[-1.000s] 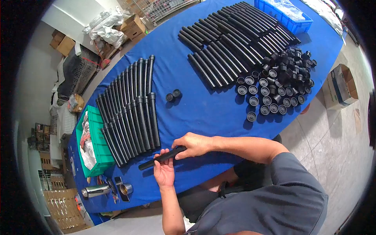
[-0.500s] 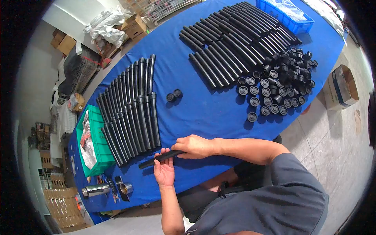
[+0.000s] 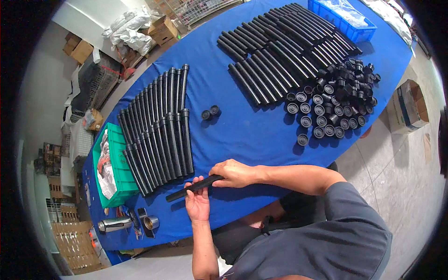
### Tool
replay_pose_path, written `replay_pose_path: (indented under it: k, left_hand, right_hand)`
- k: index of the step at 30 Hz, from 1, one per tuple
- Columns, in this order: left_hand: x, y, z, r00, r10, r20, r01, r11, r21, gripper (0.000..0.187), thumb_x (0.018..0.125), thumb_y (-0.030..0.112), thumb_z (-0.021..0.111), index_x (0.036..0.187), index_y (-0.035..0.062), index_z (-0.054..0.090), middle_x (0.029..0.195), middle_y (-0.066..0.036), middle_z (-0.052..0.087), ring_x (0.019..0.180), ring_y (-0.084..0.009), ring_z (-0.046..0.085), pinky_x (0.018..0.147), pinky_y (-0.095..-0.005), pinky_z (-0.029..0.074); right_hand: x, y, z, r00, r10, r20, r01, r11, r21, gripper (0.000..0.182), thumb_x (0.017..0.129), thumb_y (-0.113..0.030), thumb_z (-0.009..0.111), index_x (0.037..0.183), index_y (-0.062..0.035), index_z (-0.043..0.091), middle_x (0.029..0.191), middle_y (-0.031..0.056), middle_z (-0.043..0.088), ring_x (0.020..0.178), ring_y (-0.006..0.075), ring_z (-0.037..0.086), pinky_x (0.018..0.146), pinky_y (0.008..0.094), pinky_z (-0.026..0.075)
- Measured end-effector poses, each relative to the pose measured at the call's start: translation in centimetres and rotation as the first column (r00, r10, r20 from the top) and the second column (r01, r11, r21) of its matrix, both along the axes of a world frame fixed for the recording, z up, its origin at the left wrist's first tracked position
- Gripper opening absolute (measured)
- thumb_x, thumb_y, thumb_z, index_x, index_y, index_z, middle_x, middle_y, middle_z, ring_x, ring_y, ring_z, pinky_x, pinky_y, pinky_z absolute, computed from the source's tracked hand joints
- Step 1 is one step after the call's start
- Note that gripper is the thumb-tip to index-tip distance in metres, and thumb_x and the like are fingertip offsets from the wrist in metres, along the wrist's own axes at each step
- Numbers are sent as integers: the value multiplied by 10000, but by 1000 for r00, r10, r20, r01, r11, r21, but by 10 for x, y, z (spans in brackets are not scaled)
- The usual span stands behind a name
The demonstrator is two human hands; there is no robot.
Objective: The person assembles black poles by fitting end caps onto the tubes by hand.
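Near the table's front edge, my left hand [image 3: 198,205] is turned palm up, its fingers and thumb curled around the middle of a black plastic tube [image 3: 178,194]. My right hand [image 3: 235,173] grips the tube's other end from above, hiding that end. Up and to the left of my hands lie two rows of black tubes with end caps [image 3: 161,154]. Beyond my hands, two loose black caps [image 3: 210,112] sit on the cloth. Uncapped-looking tubes [image 3: 261,79] are laid out in rows at the back, beside a heap of black caps [image 3: 322,112].
A blue cloth [image 3: 242,140] covers the table. On it stand a green crate [image 3: 125,179] at left, a blue crate [image 3: 361,33] at the far back, a steel flask [image 3: 115,224] and a metal cup [image 3: 150,223]. A cardboard box [image 3: 406,109] is on the floor at right.
The view has shifted slightly. Both hands keep hold of the tube, in nearly the same pose; the right hand's fingers have shifted a little around its end.
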State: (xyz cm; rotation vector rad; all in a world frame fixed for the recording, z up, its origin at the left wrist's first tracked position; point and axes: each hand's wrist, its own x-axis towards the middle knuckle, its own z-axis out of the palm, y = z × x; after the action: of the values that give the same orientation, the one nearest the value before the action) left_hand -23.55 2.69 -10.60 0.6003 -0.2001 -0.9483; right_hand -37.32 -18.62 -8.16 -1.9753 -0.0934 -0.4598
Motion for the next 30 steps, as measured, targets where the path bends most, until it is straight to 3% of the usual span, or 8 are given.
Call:
replay_pose_path:
  k: [8, 12, 15, 17, 19, 21, 26, 30]
  left_hand:
    - [0, -2, 2, 997, -29, -74, 27, 999, -22, 305, 1006, 140, 606, 1291, 33, 582, 1409, -217, 564, 1400, -364, 458, 1167, -526, 415]
    - [1, -1, -1, 997, -45, -64, 42, 998, -37, 303, 1019, 149, 586, 1294, 21, 576, 1439, -224, 536, 1420, -371, 430, 1168, -535, 409]
    - [1, -4, 1, 994, -50, -94, 45, 998, -50, 303, 1019, 156, 586, 1291, 22, 579, 1442, -223, 532, 1427, -373, 419, 1177, -538, 395]
    - [-1, -4, 3, 997, -42, -62, 40, 999, -33, 303, 1017, 162, 590, 1285, 21, 582, 1429, -220, 545, 1420, -370, 430, 1179, -534, 390]
    - [-2, -4, 4, 996, -45, -76, 42, 998, -48, 293, 1019, 162, 587, 1279, 26, 588, 1419, -211, 557, 1416, -367, 435, 1174, -533, 396]
    - [-1, -4, 1, 997, -45, -69, 43, 998, -36, 276, 1027, 173, 573, 1267, 38, 599, 1418, -198, 563, 1411, -365, 444, 1174, -529, 398]
    - [0, -5, 3, 992, -55, -117, 50, 998, -45, 279, 1033, 187, 566, 1268, 40, 593, 1414, -201, 564, 1418, -358, 438, 1169, -516, 410]
    - [-3, -6, 5, 995, -46, -87, 44, 999, -30, 274, 1036, 190, 559, 1263, 41, 595, 1432, -207, 545, 1420, -368, 432, 1169, -516, 411]
  right_hand:
    - [-3, -2, 3, 995, -22, 96, 43, 975, -218, 285, 883, -212, 710, 1065, -12, 622, 909, 199, 641, 802, 377, 666, 686, 485, 542]
    - [-4, -13, 34, 867, 245, -433, -87, 932, 352, 317, 882, -196, 714, 1130, -17, 633, 932, 191, 635, 853, 369, 656, 711, 477, 542]
    - [-2, -4, 4, 998, 6, 64, 3, 991, -135, 309, 881, -191, 714, 1130, -26, 634, 933, 187, 635, 867, 386, 653, 738, 482, 542]
    - [-3, -3, 8, 1000, 0, -9, -2, 980, -200, 320, 877, -189, 720, 1139, -26, 636, 956, 202, 653, 901, 396, 664, 774, 478, 544]
    - [-2, -6, 17, 1000, 19, -19, -18, 1000, 16, 344, 869, -200, 731, 1151, -24, 643, 989, 218, 681, 924, 358, 692, 765, 441, 560]
    - [-1, -16, 49, 794, 252, -553, -58, 937, 343, 366, 860, -201, 739, 1164, -21, 644, 1029, 233, 690, 960, 321, 702, 754, 400, 571]
    - [2, 0, 12, 962, -73, 265, 157, 938, -310, 291, 884, -201, 746, 1079, 0, 665, 770, 132, 675, 625, 275, 691, 590, 380, 563]
    - [1, -12, 39, 809, 262, -527, -32, 914, 404, 377, 832, -148, 761, 1166, -20, 641, 921, 160, 642, 793, 313, 669, 675, 406, 563]
